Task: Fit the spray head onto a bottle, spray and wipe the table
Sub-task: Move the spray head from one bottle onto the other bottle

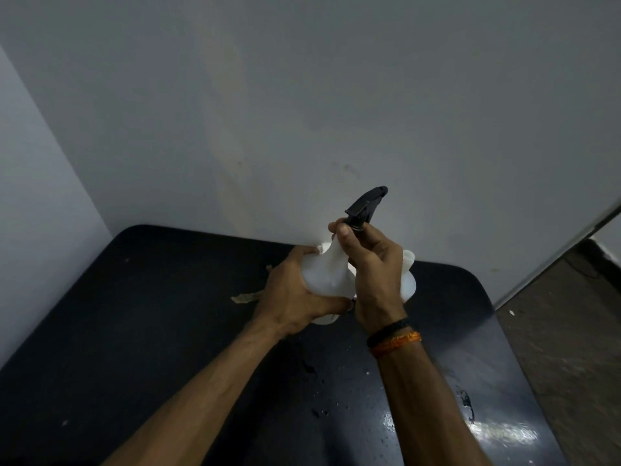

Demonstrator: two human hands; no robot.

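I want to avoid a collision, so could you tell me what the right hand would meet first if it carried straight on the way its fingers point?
The right hand holds the spray head, fingers pointing up and away; beyond them probably only the wall, though depth is unclear.

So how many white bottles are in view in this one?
2. One white bottle is held in the left hand, with the black spray head at its neck. A second bottle stands behind the right hand, mostly hidden.
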